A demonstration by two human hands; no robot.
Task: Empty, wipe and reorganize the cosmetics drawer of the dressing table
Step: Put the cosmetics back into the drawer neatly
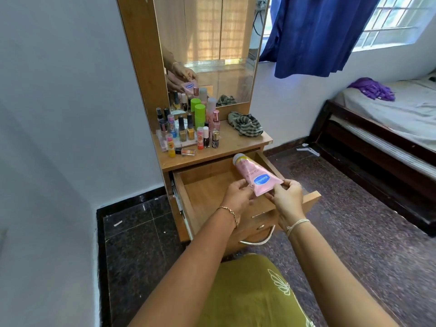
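The pink tube (pixel 256 175) carried a blue oval label (pixel 261 180) bearing the brand name "Vaseline" in white letters. Further pale lettering along the tube body was not legible. Labels on the small bottles (pixel 188 131) beside the mirror were too small to read.

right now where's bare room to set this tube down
The drawer floor is bare from its left wall to the tube. On the tabletop, a strip lies free between the bottles and the cloth; the left side is crowded.
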